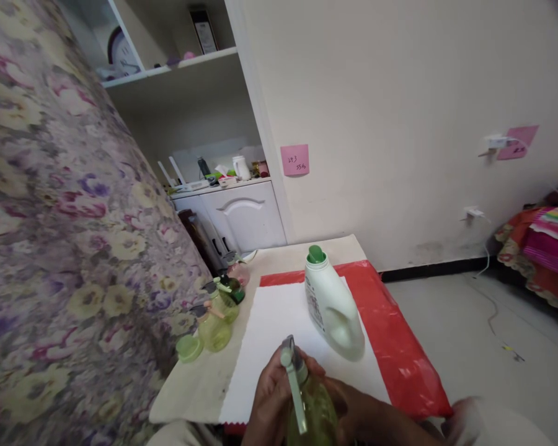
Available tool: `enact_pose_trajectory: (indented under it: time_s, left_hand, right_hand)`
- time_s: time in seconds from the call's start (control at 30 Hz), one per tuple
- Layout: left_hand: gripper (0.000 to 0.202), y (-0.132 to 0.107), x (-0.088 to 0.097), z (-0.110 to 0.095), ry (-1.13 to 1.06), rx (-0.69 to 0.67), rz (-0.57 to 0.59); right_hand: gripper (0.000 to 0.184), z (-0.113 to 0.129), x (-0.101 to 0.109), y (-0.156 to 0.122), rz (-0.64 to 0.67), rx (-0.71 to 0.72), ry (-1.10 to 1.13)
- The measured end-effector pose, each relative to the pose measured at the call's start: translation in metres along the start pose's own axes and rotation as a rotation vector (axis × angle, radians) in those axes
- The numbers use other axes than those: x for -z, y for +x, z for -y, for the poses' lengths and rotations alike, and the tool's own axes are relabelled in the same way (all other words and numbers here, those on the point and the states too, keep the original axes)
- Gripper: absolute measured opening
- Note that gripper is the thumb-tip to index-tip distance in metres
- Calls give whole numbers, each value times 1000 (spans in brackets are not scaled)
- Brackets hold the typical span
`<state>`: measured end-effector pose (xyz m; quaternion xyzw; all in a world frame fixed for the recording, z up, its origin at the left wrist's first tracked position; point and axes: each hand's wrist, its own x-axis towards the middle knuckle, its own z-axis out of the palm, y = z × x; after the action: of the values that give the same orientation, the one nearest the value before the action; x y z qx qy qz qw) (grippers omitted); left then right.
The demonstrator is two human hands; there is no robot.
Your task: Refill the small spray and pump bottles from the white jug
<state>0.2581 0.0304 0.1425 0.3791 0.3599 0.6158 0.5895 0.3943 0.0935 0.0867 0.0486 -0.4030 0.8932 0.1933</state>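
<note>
Close to me, at the near edge of the table, is a translucent green spray bottle (pixel 314 406) with a grey and pale green trigger head. My left hand (pixel 270 390) is closed around its neck and head from the left. From the right, my right hand (pixel 346 399) is closed on the bottle's upper body, some of its fingers hidden behind it. A large pale green jug (pixel 337 313) stands just beyond my hands, its mouth uncapped and a green spout showing inside. A light green cap (pixel 189 348) lies at the table's left side.
Several spray bottles (pixel 215 331) line the table's left edge beside the floral curtain (pixel 97 248). White paper (pixel 274 316) lies over red plastic sheeting (pixel 376 303) on the table. A shelf cabinet (pixel 246 214) stands behind, and a bed (pixel 549 260) is at far right.
</note>
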Motion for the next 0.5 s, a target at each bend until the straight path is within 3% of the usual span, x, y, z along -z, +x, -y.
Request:
enact_pose_trajectory:
  time_s: [0.1,0.27,0.4,0.5]
  left_hand:
    - [33,3,2,3,144,6,5]
    - [45,9,-5,0,421,15,-133]
    - [47,6,-11,0,527,-51,-232]
    - [45,5,-10,5,550,-105,-232]
  right_hand:
    - [82,3,2,-1,-13,-6,-91]
    - [88,2,10,-9,-108,53,-189]
    - [91,9,3,-17,-217,151,-370]
    - [88,18,-5,-25,-306,172,-482]
